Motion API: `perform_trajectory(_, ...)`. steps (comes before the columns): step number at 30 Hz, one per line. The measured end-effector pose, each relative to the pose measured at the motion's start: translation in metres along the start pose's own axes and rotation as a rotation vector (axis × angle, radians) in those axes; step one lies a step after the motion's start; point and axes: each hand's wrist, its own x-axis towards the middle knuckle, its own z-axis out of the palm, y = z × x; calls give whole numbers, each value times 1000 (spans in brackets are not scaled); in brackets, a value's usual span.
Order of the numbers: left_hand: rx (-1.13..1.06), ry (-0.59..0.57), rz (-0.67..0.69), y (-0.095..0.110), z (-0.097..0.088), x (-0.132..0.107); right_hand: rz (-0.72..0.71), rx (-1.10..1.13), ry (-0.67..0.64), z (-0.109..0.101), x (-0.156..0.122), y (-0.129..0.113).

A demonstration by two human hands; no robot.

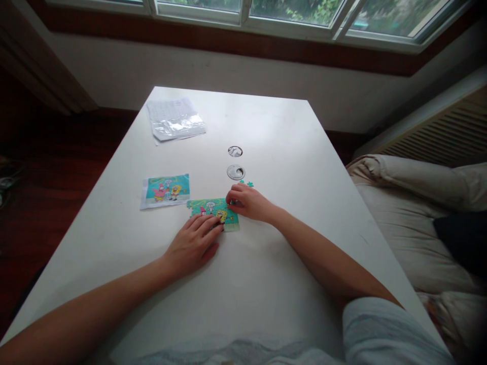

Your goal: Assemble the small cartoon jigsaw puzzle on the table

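Note:
A small jigsaw puzzle [213,207] with cartoon figures on a teal ground lies flat in the middle of the white table. My left hand [194,241] rests on its lower left part, fingers stretched out over the pieces and covering some of the picture. At the puzzle's upper right edge, my right hand [249,202] is curled, thumb and fingertips closed on what looks like a puzzle piece, mostly hidden by the fingers. Just beyond the right knuckles lie loose teal puzzle pieces [250,184].
Left of the puzzle is a printed reference picture [167,190] on white paper. A clear plastic bag with papers [175,120] lies at the far left. Two round cable holes [236,172] sit mid-table. A beige sofa [395,218] stands to the right, a window beyond.

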Motion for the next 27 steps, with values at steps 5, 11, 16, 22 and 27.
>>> perform_trajectory(5,11,-14,-2,1,-1,0,-1,19,2,1,0,2)
perform_trajectory(11,-4,3,3,0,-1,0,50,37,9,-1,0,-1)
perform_trajectory(16,9,-9,-1,0,0,1,78,46,10,-2,1,-3)
perform_trajectory(22,-1,3,-3,1,-1,1,119,53,5,-2,2,-5)
perform_trajectory(27,-1,3,-3,1,0,1,133,25,0,-3,3,-9)
